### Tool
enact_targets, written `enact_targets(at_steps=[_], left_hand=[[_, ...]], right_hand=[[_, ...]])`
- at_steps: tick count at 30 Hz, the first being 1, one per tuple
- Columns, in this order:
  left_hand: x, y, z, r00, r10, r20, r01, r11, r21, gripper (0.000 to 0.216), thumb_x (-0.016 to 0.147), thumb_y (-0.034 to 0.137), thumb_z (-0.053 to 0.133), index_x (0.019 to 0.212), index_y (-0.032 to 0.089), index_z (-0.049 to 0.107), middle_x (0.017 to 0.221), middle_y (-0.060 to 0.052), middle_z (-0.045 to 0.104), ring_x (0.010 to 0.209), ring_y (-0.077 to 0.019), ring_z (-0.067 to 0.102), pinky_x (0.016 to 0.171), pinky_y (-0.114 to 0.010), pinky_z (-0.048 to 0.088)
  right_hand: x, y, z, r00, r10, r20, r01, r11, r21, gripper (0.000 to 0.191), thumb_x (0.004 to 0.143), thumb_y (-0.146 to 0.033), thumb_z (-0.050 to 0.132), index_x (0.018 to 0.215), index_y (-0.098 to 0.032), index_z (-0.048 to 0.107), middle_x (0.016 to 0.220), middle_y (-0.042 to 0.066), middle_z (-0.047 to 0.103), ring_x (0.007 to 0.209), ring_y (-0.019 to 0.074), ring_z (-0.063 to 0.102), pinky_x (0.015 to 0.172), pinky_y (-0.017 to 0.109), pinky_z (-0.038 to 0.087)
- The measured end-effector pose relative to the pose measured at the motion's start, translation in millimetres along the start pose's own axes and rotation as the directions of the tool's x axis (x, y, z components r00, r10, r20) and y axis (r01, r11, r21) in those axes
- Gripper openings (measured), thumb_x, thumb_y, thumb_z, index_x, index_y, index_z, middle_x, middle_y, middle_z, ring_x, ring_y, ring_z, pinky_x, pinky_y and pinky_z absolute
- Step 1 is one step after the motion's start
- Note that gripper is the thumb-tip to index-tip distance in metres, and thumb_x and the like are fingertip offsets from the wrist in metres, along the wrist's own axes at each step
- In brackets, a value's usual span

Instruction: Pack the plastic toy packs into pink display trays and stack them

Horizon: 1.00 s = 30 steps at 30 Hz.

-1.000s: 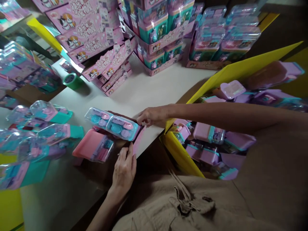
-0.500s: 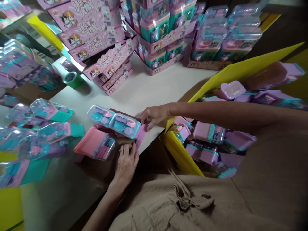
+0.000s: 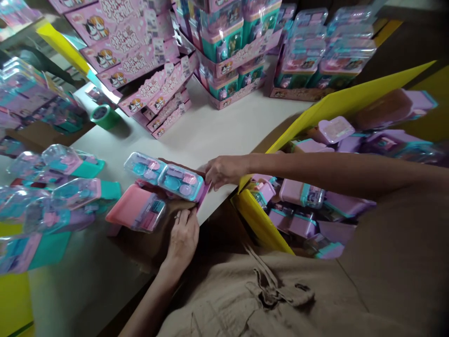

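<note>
Pink flap (image 3: 202, 196) of blister pack (image 3: 164, 177): pinches it in curled right hand (image 3: 224, 171), presses empty, flat-fingered left hand (image 3: 184, 234) beside it, steadying pack on table (image 3: 217, 131).

A toy packing workshop: stacked pink printed cartons (image 3: 122, 51) stand behind a white worktable (image 3: 224, 131), beside a yellow cardboard bin (image 3: 259, 224) of toys.

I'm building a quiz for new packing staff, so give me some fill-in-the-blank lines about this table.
The tape roll on the table is ___ in colour.
The purple toy cases lie in a ___ box.
The hand at the end of the clear blister pack, its arm crossing over that box, is the person's ___ one.
Missing words: green; yellow; right.
</note>
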<state>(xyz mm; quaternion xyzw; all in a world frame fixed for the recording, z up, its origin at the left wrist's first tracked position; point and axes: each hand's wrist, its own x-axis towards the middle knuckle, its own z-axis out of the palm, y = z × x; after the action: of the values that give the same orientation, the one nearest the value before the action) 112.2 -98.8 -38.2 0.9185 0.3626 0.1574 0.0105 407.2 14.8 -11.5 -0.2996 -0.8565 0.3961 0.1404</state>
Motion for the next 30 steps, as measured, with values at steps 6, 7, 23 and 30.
enact_targets(at_steps=[6,7,23,30], left_hand=[[4,-3,-3,0.998,-0.017,-0.068,0.015,0.999,-0.032,0.030,0.109,0.018,0.044,0.116,0.011,0.071,0.096,-0.012,0.065,0.090,-0.0254,0.066,0.080,-0.038,0.057],[5,-3,-3,0.997,-0.025,-0.067,0.022,0.999,-0.044,0.030,0.110,0.019,0.043,0.113,0.011,0.072,0.093,-0.011,0.065,0.086,-0.0245,0.066,0.078,-0.037,0.056],[31,0,27,0.951,-0.300,-0.073,0.278,0.934,-0.223,0.040,0.109,0.029,0.039,0.122,0.015,0.074,0.096,-0.010,0.062,0.086,-0.0230,0.066,0.076,-0.035,0.055],[53,-2,39,0.916,-0.395,-0.067,0.364,0.891,-0.273,0.039,0.106,0.024,0.039,0.103,0.014,0.077,0.094,-0.011,0.059,0.086,-0.0250,0.064,0.084,-0.040,0.057]], right_hand=[[10,0,4,0.998,0.068,-0.010,-0.068,0.998,0.003,0.015,0.085,-0.003,0.071,0.079,-0.017,0.074,0.085,0.003,0.077,0.079,0.0139,0.065,0.074,0.023,0.046],[9,0,3,0.987,0.152,-0.045,-0.148,0.985,0.092,0.015,0.083,-0.001,0.071,0.081,-0.016,0.073,0.080,0.001,0.076,0.073,0.0127,0.064,0.071,0.022,0.046],[37,4,-13,0.784,0.590,-0.194,-0.387,0.708,0.591,0.015,0.074,0.001,0.075,0.072,-0.014,0.077,0.060,-0.002,0.073,0.050,0.0094,0.063,0.053,0.018,0.053],[52,1,-12,0.769,0.600,-0.222,-0.390,0.715,0.581,0.026,0.070,0.006,0.066,0.076,-0.014,0.082,0.062,-0.002,0.074,0.058,0.0101,0.065,0.061,0.018,0.055]])
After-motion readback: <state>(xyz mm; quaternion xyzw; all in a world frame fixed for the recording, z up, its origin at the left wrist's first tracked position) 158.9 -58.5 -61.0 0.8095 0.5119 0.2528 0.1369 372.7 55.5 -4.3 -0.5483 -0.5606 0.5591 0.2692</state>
